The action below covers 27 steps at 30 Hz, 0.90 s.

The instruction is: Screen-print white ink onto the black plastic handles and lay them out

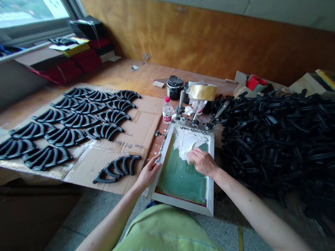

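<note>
A screen printing frame (210, 191) with a green mesh lies in front of me, its far part covered in thick white ink (188, 140). My right hand (202, 162) is closed over the mesh, pinching a white-smeared piece (186, 156) against the ink. Whether that piece is a scraper or a rag, I cannot tell. At the frame's left edge, my left hand (149, 173) grips the side with its fingers curled. Metal hinge clamps (195, 123) hold the frame's far end. What lies beneath the frame is hidden.
Rows of black curved ribbed parts (80, 120) lie on cardboard (144, 117) to the left, one (118, 169) apart nearer me. A big heap of black parts (283, 139) fills the right. Behind the frame stand a red-capped bottle (167, 110), a black tub (174, 88) and a tape roll (202, 92).
</note>
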Tool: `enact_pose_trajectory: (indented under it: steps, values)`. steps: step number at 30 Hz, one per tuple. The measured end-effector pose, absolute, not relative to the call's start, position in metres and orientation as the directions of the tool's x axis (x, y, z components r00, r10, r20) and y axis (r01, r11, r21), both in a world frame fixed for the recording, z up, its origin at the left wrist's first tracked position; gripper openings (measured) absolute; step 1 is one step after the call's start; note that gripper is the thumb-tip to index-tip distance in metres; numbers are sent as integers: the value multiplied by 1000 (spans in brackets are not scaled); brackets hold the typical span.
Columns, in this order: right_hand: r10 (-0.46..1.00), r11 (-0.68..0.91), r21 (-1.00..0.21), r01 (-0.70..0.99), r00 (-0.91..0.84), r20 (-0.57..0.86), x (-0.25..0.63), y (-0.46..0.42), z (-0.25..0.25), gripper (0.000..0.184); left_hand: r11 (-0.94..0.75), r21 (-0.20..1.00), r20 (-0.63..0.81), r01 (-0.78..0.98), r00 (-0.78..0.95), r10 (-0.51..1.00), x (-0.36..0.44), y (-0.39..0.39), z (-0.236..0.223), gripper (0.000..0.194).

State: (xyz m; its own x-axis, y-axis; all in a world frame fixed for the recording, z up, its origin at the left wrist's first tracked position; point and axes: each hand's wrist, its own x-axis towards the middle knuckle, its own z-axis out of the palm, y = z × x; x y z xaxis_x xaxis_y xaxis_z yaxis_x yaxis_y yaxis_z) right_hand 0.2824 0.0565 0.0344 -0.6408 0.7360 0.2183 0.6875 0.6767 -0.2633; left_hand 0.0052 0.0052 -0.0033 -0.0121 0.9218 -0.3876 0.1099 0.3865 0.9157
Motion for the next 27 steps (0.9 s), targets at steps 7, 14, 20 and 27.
enact_pose_trajectory:
  steps: [7, 14, 20, 27]
  values:
    - [796, 605, -302, 737, -548, 257, 285, 73, 40, 24, 345, 932, -350, 106, 31, 936, 5, 3, -4, 68]
    - [737, 676, -352, 647, -602, 308, 284, 57, 27, 25, 358, 930, -363, 89, 62, 930, 5, 3, 1, 73]
    - [904, 394, -387, 833, -277, 324, 291, 126, 65, 56, 344, 937, -348, 58, 65, 935, 3, 2, 47, 69]
    - [915, 1, -625, 780, 252, 316, 376, 115, 42, 30, 91, 994, -91, -63, 3, 996, 20, 42, 113, 50]
